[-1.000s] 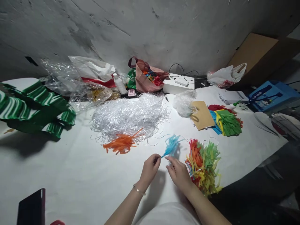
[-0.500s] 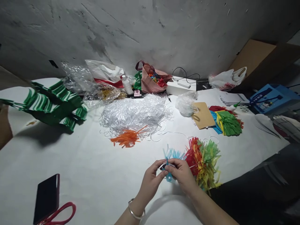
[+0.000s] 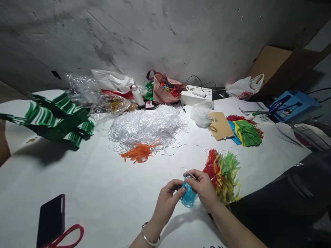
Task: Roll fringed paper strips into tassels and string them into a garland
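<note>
Over the front of the white-covered table (image 3: 108,193), my left hand (image 3: 168,198) pinches a blue paper tassel (image 3: 189,198) near its twisted top. Its fringe hangs down between my hands. My right hand (image 3: 204,187) has thumb and forefinger closed on a thin white string (image 3: 189,173) beside that twisted top. Just right of my right hand lies a bunch of red, orange, yellow and green paper tassels (image 3: 223,172), partly covered by the hand and forearm. An orange tassel (image 3: 139,152) rests against a heap of white string (image 3: 147,125) further back.
At left stand stacked green-and-white folded pieces (image 3: 57,119). A phone (image 3: 51,220) and red-handled scissors (image 3: 73,234) lie front left. A pink bag (image 3: 165,89), white bottle (image 3: 138,96) and white box (image 3: 196,95) line the wall. Brown card (image 3: 221,126) and more tassels (image 3: 248,132) lie right.
The blue tassel's fringe has swung from above my fingers to hanging below them. My right hand has risen slightly off the left, with the white string now showing at its fingertips.
</note>
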A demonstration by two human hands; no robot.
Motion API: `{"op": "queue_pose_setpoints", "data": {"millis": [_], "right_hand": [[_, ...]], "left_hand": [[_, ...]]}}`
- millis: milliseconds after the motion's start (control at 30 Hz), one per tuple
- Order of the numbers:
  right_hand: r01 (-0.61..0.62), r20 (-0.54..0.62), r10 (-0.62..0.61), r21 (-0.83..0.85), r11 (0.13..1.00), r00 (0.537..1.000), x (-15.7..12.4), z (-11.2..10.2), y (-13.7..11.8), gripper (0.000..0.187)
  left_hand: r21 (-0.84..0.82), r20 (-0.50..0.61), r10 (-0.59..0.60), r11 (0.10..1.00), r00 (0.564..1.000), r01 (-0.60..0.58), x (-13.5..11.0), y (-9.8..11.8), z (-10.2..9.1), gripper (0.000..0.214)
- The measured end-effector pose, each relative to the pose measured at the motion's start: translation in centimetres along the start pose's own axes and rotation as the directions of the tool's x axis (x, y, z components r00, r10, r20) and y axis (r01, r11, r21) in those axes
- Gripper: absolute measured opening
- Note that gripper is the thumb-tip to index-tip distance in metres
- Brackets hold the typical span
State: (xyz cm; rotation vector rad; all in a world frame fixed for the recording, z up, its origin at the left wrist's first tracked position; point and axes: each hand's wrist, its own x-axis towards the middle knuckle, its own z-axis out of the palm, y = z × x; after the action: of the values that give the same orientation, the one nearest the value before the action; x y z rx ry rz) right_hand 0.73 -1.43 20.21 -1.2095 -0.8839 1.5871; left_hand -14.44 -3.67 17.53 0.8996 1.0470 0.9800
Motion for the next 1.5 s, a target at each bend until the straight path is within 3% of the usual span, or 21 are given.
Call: {"op": "queue_pose_setpoints", "data": {"millis": [367,633,867,1133,1333,1500], "right_hand": [[-0.057,0.058,0.051,0.102,0.993,0.997,0.1,-0.2,0.5,0.033],[0.061,0.0,-0.062,-0.122,0.991,0.998,-0.2,-0.2,-0.3,0.027],[0.111,0.04,-0.104,-0.272,0.956,0.994,-0.6,0.0,-0.2,0.014],[0.243,0.029,-0.27,-0.534,0.81,0.962,-1.1,0.4,-0.7,0.013],[0.187,-0.026,-0.225,-0.466,0.865,0.974,-1.2,0.8,0.3,0.011],[0.151,0.021,-0.154,-0.378,0.914,0.988,-1.2,0.8,0.2,0.011]], "left_hand": [[-0.039,-0.051,-0.037,0.999,0.998,0.035,-0.3,0.4,0.3,0.027],[0.223,-0.028,0.085,0.972,0.996,-0.076,-0.2,0.7,0.1,0.023],[0.334,-0.026,0.188,0.927,0.982,-0.169,-0.2,1.3,0.5,0.022],[0.443,-0.102,0.3,0.867,0.949,-0.226,-0.4,1.4,0.9,0.017],[0.382,-0.212,0.249,0.911,0.945,-0.154,-0.4,1.1,1.2,0.02],[0.364,-0.22,0.26,0.916,0.94,-0.168,-0.4,0.6,1.1,0.02]]}}
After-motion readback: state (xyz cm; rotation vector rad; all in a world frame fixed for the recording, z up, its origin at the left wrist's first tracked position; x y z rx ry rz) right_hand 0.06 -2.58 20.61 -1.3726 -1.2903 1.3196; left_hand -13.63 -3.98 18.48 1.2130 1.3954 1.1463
